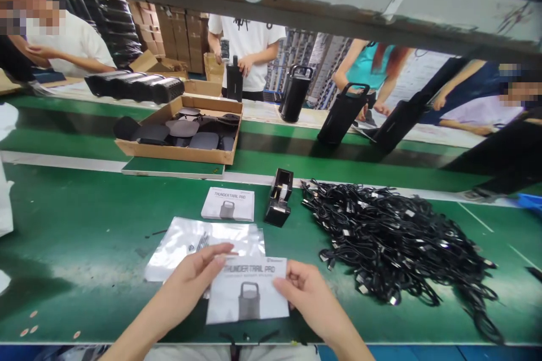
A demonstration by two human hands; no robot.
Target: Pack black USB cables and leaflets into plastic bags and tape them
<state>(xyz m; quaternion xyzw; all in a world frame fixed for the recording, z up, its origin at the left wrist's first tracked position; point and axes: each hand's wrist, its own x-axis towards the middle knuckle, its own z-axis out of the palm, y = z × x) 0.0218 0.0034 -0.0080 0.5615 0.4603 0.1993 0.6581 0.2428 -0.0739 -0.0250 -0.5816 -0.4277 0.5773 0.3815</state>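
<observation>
A white printed booklet (pixel 228 302) reading "Thunder Trail Pro" is held up between my two hands, near the bench's front edge. My left hand (pixel 199 271) pinches its upper left corner, thumb in front. At the right edge my right hand (pixel 307 287) grips it with the thumb on the front and the fingers curled behind. Under and beyond the booklet lies a stack of clear plastic bags (pixel 169 242), partly covered by my left hand. Farther back rests a small pile of matching booklets (pixel 231 203), with a black tape dispenser (pixel 279 197) to its right.
A large heap of black cables (pixel 393 237) spreads across the right of the green bench (pixel 84 225). An open carton (pixel 190 152) of dark pads stands at the back left. Beyond are black speakers (pixel 296 93) and several people. A beam (pixel 296 5) crosses overhead.
</observation>
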